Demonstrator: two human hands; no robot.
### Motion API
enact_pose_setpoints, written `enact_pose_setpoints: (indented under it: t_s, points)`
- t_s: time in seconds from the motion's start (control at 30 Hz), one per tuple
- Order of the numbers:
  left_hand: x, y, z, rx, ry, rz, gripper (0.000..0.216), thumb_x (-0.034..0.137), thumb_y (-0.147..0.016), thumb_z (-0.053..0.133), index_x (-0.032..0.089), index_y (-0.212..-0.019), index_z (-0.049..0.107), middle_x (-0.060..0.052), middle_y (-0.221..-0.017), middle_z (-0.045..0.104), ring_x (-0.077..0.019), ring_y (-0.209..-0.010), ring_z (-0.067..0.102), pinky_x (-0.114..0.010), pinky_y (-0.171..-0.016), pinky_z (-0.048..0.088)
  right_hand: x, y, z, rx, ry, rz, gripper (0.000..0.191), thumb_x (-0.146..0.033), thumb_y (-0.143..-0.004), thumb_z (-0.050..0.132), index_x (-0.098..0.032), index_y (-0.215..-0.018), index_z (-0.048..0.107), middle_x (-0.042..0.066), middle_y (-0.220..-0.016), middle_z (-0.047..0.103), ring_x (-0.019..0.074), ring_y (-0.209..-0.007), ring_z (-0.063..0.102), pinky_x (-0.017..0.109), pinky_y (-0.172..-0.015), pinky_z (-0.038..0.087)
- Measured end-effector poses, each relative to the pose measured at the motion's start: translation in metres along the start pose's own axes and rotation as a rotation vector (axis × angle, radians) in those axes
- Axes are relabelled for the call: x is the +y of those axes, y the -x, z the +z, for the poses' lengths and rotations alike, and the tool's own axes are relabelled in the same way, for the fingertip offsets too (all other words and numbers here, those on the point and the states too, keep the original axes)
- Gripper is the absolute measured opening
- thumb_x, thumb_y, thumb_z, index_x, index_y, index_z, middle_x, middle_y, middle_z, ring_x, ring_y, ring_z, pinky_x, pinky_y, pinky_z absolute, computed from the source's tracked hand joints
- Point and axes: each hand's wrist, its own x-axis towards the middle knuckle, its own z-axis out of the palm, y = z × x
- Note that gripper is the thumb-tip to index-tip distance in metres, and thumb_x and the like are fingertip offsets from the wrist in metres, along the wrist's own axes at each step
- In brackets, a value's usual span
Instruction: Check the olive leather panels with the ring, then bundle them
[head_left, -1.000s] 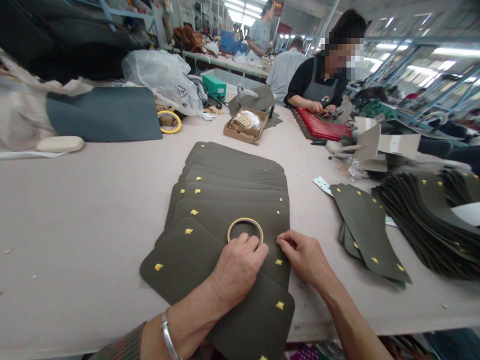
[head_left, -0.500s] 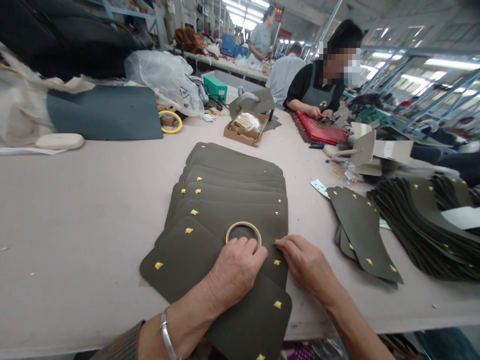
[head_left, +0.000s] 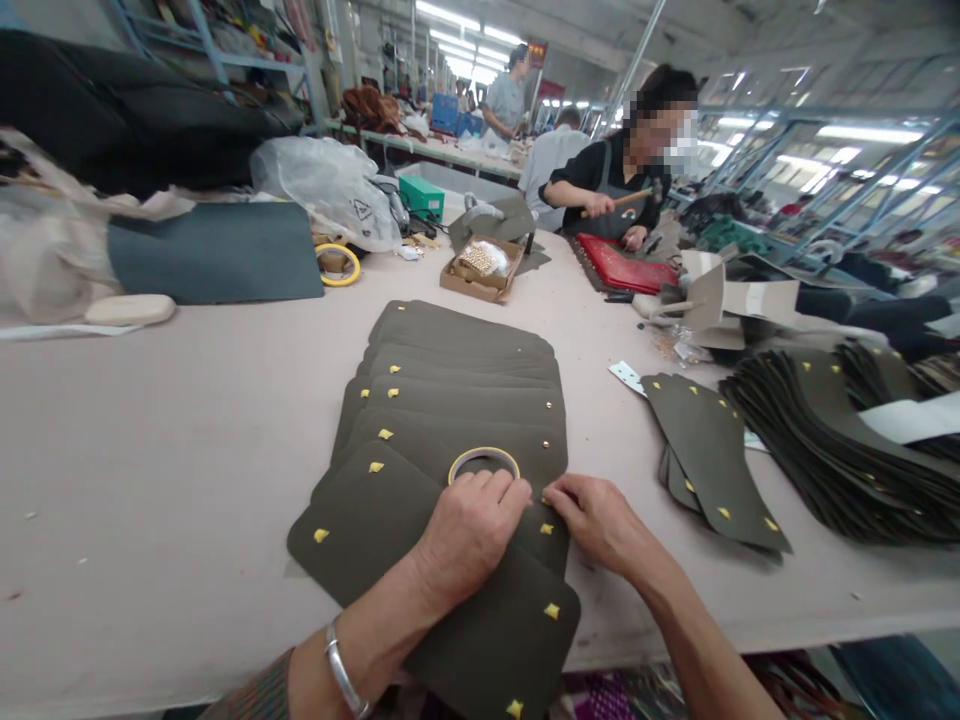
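My left hand is closed around the near side of a roll of yellow tape, which stands tilted over the stack. Under it lie several overlapping dark olive panels with rounded corners. Small yellow tape pieces mark many of their corners, and small metal studs show on the right side. My right hand pinches a small bit of yellow tape at the right edge of a panel, just above another stuck piece. My fingertips partly hide that bit.
To the right lie narrower olive pieces and a thick fanned pile. Beyond the stack stands a cardboard box of metal studs. A second tape roll lies far left. Across the table a co-worker holds a hammer over a red piece.
My right hand has come slightly left, closer to my left hand, which stays on the roll. The co-worker has raised a hammer. My view has shifted a little.
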Motion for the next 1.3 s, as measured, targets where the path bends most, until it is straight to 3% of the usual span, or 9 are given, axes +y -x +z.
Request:
enact_pose_setpoints:
  t_s: [0.1, 0.2, 0.37, 0.5, 0.7, 0.87, 0.93, 1.13, 1.3]
  points:
    - [-0.003, 0.0, -0.005, 0.032, 0.148, -0.014, 0.016, 0.018, -0.096, 0.041, 0.018, -0.091, 0.056, -0.001, -0.075, 0.059, -0.0162, -0.068, 0.057, -0.028, -0.063, 0.048, -0.004, 0.009, -0.007, -0.017, -0.082, -0.018, 0.029, -0.029, -0.088, 0.047, -0.019, -0.072, 0.069, 0.004, -0.07, 0.07, 0.0177, -0.065, 0.063, 0.027, -0.06, 0.042]
    - [-0.004, 0.003, -0.009, 0.075, 0.331, 0.003, 0.018, 0.017, -0.097, 0.041, 0.019, -0.107, 0.056, -0.001, -0.082, 0.065, -0.0139, -0.074, 0.063, -0.025, -0.067, 0.053, -0.01, 0.018, -0.008, 0.166, -0.277, -0.071, 0.021, -0.03, -0.088, 0.051, -0.02, -0.089, 0.07, 0.003, -0.083, 0.073, 0.0173, -0.074, 0.065, 0.027, -0.068, 0.048]
    - [-0.004, 0.005, -0.014, 0.143, 0.402, 0.049, 0.04, 0.019, -0.097, 0.043, 0.015, -0.137, 0.037, -0.008, -0.113, 0.068, -0.0142, -0.097, 0.067, -0.025, -0.083, 0.057, -0.027, 0.028, 0.002, 0.362, -0.36, -0.404, 0.02, -0.02, -0.09, 0.051, -0.021, -0.105, 0.065, 0.007, -0.098, 0.07, 0.0175, -0.088, 0.065, 0.029, -0.078, 0.052]
    - [-0.003, 0.006, -0.012, 0.118, 0.334, 0.046, 0.039, 0.021, -0.097, 0.043, 0.013, -0.135, 0.036, -0.009, -0.113, 0.069, -0.0159, -0.093, 0.069, -0.027, -0.079, 0.059, -0.034, 0.028, 0.007, 0.42, -0.269, -0.539, 0.019, -0.013, -0.09, 0.049, -0.02, -0.102, 0.062, 0.007, -0.093, 0.068, 0.0164, -0.087, 0.064, 0.029, -0.077, 0.052]
    - [0.0, 0.009, -0.013, 0.052, 0.334, 0.061, 0.031, 0.016, -0.097, 0.039, 0.013, -0.127, 0.041, -0.009, -0.107, 0.069, -0.0168, -0.092, 0.068, -0.029, -0.079, 0.058, -0.031, 0.029, 0.014, 0.463, -0.104, -0.583, 0.014, -0.008, -0.087, 0.05, -0.019, -0.087, 0.058, 0.003, -0.077, 0.065, 0.0147, -0.072, 0.061, 0.027, -0.067, 0.049]
    - [0.0, 0.003, -0.023, -0.103, 0.287, -0.008, 0.015, 0.015, -0.095, 0.039, 0.017, -0.097, 0.054, -0.002, -0.081, 0.065, -0.016, -0.073, 0.065, -0.026, -0.064, 0.054, -0.031, 0.028, 0.02, 0.58, -0.109, -0.538, 0.015, -0.005, -0.082, 0.051, -0.018, -0.081, 0.059, 0.002, -0.071, 0.065, 0.0128, -0.064, 0.06, 0.024, -0.062, 0.047]
    - [-0.001, -0.001, -0.024, -0.112, 0.234, -0.019, 0.016, 0.014, -0.094, 0.04, 0.018, -0.087, 0.054, 0.0, -0.073, 0.061, -0.0146, -0.066, 0.062, -0.023, -0.057, 0.049, -0.032, 0.027, 0.02, 0.583, -0.15, -0.487, 0.015, -0.007, -0.081, 0.052, -0.018, -0.08, 0.061, 0.002, -0.07, 0.065, 0.0125, -0.062, 0.06, 0.024, -0.06, 0.047]
    - [-0.003, -0.013, -0.016, 0.079, 0.176, 0.066, 0.021, 0.014, -0.093, 0.04, 0.019, -0.076, 0.051, 0.002, -0.065, 0.054, -0.0129, -0.056, 0.051, -0.023, -0.049, 0.038, -0.037, 0.023, 0.016, 0.406, -0.662, -0.033, 0.013, -0.025, -0.08, 0.059, -0.018, -0.071, 0.064, -0.001, -0.053, 0.063, 0.0125, -0.046, 0.058, 0.022, -0.047, 0.046]
    - [-0.001, -0.014, -0.008, 0.186, 0.196, 0.081, 0.023, 0.015, -0.094, 0.04, 0.019, -0.075, 0.052, 0.001, -0.064, 0.055, -0.0121, -0.056, 0.05, -0.023, -0.053, 0.038, -0.032, 0.01, 0.017, 0.324, -0.883, 0.129, 0.019, -0.034, -0.075, 0.066, -0.016, -0.07, 0.065, 0.0, -0.051, 0.064, 0.0131, -0.046, 0.06, 0.023, -0.047, 0.048]
